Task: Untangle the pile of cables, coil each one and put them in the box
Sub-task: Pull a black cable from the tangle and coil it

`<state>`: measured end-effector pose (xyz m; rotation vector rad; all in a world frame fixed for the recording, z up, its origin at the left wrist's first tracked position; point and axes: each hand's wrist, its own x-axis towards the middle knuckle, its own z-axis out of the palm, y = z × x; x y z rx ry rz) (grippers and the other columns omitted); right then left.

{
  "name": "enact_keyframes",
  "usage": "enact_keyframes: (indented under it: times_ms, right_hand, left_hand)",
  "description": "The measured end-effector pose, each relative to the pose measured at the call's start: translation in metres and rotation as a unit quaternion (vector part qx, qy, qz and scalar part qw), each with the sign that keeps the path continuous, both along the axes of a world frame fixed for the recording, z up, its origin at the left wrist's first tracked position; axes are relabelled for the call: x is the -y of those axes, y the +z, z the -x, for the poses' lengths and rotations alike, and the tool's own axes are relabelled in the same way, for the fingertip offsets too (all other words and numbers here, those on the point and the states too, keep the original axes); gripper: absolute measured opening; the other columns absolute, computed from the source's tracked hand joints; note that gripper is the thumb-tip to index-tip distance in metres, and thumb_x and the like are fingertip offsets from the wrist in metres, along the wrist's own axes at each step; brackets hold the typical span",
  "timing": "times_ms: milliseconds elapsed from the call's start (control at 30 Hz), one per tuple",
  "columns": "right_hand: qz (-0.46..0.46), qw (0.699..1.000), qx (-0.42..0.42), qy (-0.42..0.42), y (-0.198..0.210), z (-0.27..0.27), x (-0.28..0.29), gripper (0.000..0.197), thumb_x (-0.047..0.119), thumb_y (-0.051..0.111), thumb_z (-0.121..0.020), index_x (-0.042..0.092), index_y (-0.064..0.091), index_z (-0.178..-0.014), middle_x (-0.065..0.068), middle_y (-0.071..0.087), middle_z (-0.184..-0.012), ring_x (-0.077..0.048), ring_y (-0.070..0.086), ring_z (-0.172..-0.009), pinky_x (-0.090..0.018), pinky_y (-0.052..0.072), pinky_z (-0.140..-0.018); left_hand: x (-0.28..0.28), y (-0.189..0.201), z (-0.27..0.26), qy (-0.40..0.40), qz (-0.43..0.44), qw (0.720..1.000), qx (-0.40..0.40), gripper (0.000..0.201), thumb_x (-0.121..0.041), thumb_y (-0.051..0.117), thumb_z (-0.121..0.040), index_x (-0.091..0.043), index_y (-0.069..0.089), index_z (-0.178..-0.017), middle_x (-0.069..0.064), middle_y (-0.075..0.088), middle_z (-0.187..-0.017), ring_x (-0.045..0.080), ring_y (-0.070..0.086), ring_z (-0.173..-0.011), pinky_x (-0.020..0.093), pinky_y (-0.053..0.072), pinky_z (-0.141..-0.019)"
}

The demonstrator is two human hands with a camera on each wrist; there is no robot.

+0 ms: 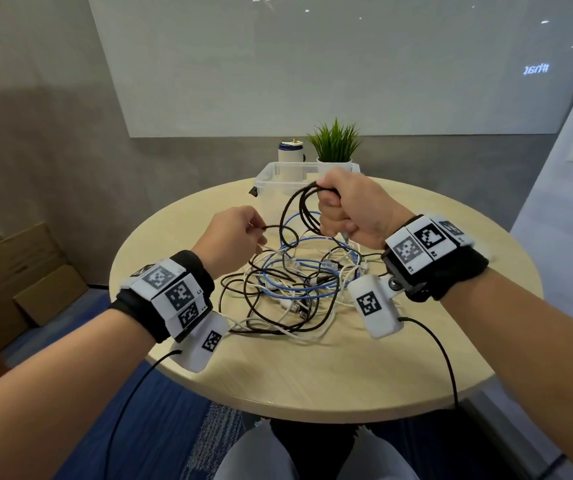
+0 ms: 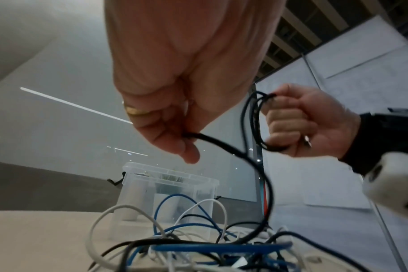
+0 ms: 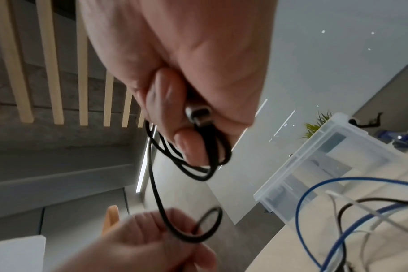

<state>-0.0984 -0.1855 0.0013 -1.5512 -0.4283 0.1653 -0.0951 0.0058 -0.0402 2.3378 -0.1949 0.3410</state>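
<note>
1. Left hand (image 1: 235, 233): pinching the black cable (image 1: 292, 216) between thumb and fingers (image 2: 175, 136), above the left of the pile (image 1: 295, 285), feeding slack toward the right.
2. Black cable: thin, matte, round; running from that pinch up to several loops, with its tail trailing down into the pile on the bench (image 1: 312, 375).
3. Handling, as a judgement: light, limp, springy; likely to snag on the blue and white leads, so best drawn out gently, gripped near the free run, not yanked.
4. Right hand (image 1: 347, 209): fist closed around the gathered loops, with a metal plug (image 3: 198, 112) tucked against the fingers.
5. Box (image 1: 278, 181): clear plastic, behind the pile at the far edge; no coil visible inside.
</note>
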Motion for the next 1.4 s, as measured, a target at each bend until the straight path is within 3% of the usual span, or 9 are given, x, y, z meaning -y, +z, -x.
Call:
enact_keyframes:
  times_ms: [233,467,567,700,800,1000,1133,1300,1400]
  right_hand:
    - [-0.190,0.981,-0.013,-0.034,0.011,-0.010,0.003,0.034,0.018,0.031,-0.097,0.016,0.038,-0.063,0.004,0.028,-0.043,-0.012,0.023,-0.036,-0.028,0.027,-0.050]
    - [-0.304,0.947,-0.069,-0.081,0.009,-0.013,0.004,0.030,0.021,0.032,-0.103,0.013,0.045,-0.077,-0.006,0.060,-0.060,-0.015,0.055,-0.046,-0.022,0.038,-0.046]
    - [-0.345,0.934,-0.063,-0.074,0.005,-0.015,0.001,0.030,0.018,0.029,-0.104,0.008,0.047,-0.082,-0.023,0.066,-0.100,-0.027,0.069,-0.082,-0.032,0.057,-0.069]
    - [-0.310,0.943,-0.046,-0.112,0.004,-0.022,0.000,0.023,0.015,0.031,-0.104,0.004,0.049,-0.096,-0.026,0.045,-0.139,-0.033,0.045,-0.131,-0.047,0.042,-0.104]
    - [-0.190,0.968,0.003,-0.164,0.000,-0.025,0.003,0.021,0.017,0.037,-0.103,0.007,0.055,-0.097,-0.014,0.054,-0.109,-0.016,0.056,-0.100,-0.024,0.052,-0.069]
    - [0.251,0.939,0.170,-0.160,-0.017,-0.020,0.003,0.020,0.022,0.046,-0.099,0.013,0.063,-0.094,-0.011,0.064,-0.092,-0.026,0.055,-0.086,-0.033,0.042,-0.074]
    - [0.268,0.952,0.120,-0.083,-0.020,-0.015,-0.002,0.027,0.025,0.038,-0.102,0.012,0.057,-0.087,-0.001,0.054,-0.060,-0.019,0.052,-0.062,-0.032,0.040,-0.067]
    - [0.291,0.946,0.137,-0.041,-0.024,-0.016,-0.005,0.046,0.051,0.044,-0.095,0.018,0.055,-0.065,-0.002,0.041,-0.056,-0.014,0.037,-0.049,-0.029,0.036,-0.056]
    - [0.147,0.984,0.093,-0.040,-0.019,-0.019,-0.001,0.047,0.040,0.041,-0.099,0.017,0.045,-0.059,0.005,0.033,-0.043,-0.011,0.028,-0.038,-0.029,0.027,-0.054]
  left_hand:
    - [0.002,-0.014,0.006,-0.073,-0.258,0.963,-0.007,0.024,-0.017,0.043,-0.098,-0.021,0.066,-0.099,-0.004,0.058,-0.103,0.019,0.051,-0.099,0.032,0.035,-0.084]
    - [0.006,-0.023,0.008,-0.124,-0.387,0.913,-0.040,0.032,-0.021,0.032,-0.100,-0.031,0.061,-0.091,-0.017,0.057,-0.104,0.009,0.042,-0.110,0.035,0.023,-0.085]
    - [0.007,-0.020,0.010,-0.145,-0.389,0.909,-0.042,0.032,-0.019,0.031,-0.099,-0.028,0.060,-0.094,-0.016,0.057,-0.091,0.010,0.046,-0.105,0.039,0.028,-0.096]
    - [0.009,-0.014,0.019,-0.203,-0.334,0.918,-0.066,0.024,-0.023,0.035,-0.099,-0.024,0.059,-0.104,-0.028,0.051,-0.070,-0.004,0.045,-0.086,0.034,0.030,-0.097]
    - [0.004,-0.008,0.021,-0.247,-0.288,0.920,-0.094,0.019,-0.025,0.044,-0.098,-0.027,0.062,-0.099,-0.030,0.056,-0.071,-0.011,0.049,-0.071,0.026,0.036,-0.080]
    - [0.002,0.002,0.015,-0.198,-0.137,0.970,0.014,0.022,-0.022,0.039,-0.100,-0.026,0.054,-0.084,-0.006,0.054,-0.072,0.010,0.047,-0.065,0.019,0.039,-0.063]
    - [0.004,0.007,0.008,-0.112,-0.020,0.985,0.132,0.020,-0.015,0.036,-0.101,-0.016,0.051,-0.087,-0.005,0.053,-0.068,0.013,0.046,-0.064,0.018,0.037,-0.057]
    - [0.003,0.008,-0.001,-0.042,0.066,0.987,0.142,0.021,-0.015,0.037,-0.101,-0.013,0.053,-0.088,-0.002,0.054,-0.068,0.011,0.046,-0.062,0.015,0.035,-0.053]
    - [0.000,0.004,0.000,-0.044,0.029,0.991,0.121,0.022,-0.014,0.036,-0.101,-0.012,0.053,-0.087,-0.005,0.055,-0.066,0.002,0.041,-0.048,0.011,0.033,-0.047]
